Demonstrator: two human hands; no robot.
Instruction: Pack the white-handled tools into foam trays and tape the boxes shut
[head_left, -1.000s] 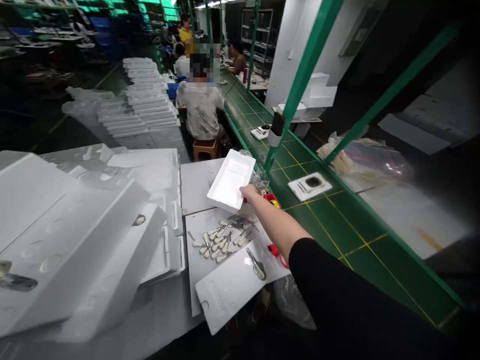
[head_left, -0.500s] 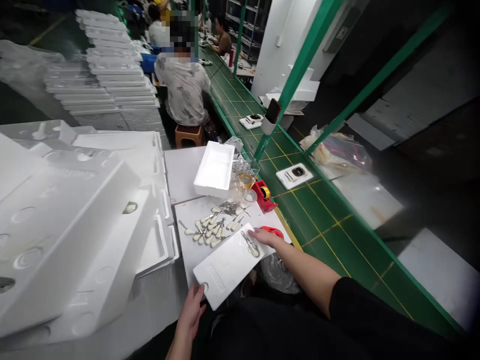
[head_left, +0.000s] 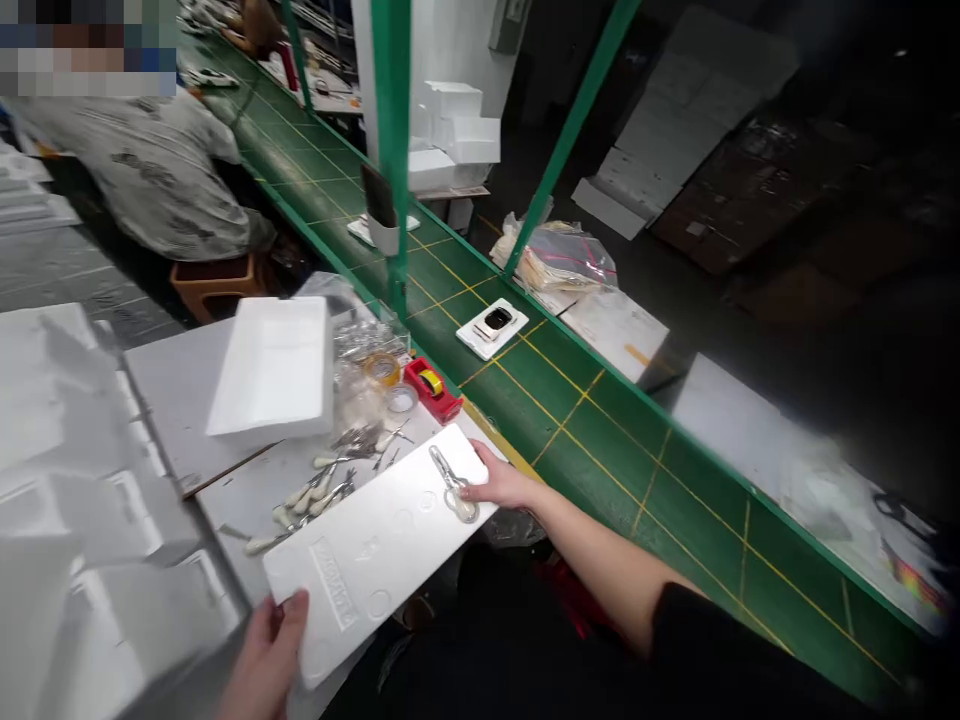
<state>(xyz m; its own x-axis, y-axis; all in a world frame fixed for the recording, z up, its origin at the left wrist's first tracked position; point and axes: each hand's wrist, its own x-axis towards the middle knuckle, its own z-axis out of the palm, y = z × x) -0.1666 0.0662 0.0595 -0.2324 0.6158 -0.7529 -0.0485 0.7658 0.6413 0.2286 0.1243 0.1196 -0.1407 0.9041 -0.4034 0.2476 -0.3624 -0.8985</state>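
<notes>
1. left hand gripped the white foam panel at its near left corner, thumb on top, other fingers mostly hidden at the edge.
2. right hand gripped the same panel at its far right end, thumb on the top face.
3. panel lay between both hands, slanted, over the near edge of the white table; raised lettering and round marks showed on its face.
4. silvery tool with a pale end lay on the panel, right thumb at it; it seemed to sit in a recess, though glare made that unclear.
5. cream-handled tools lay in a loose pile on the table, just behind the panel.
6. white foam tray sat open side up beyond the pile, to the left.
7. amber tape roll, pale tape roll and red tape dispenser were grouped right of the tray, near clear plastic.
8. green conveyor ran alongside, carrying a foam piece with a dark-topped item.
9. co-worker sat on a brown stool, upper left.
</notes>
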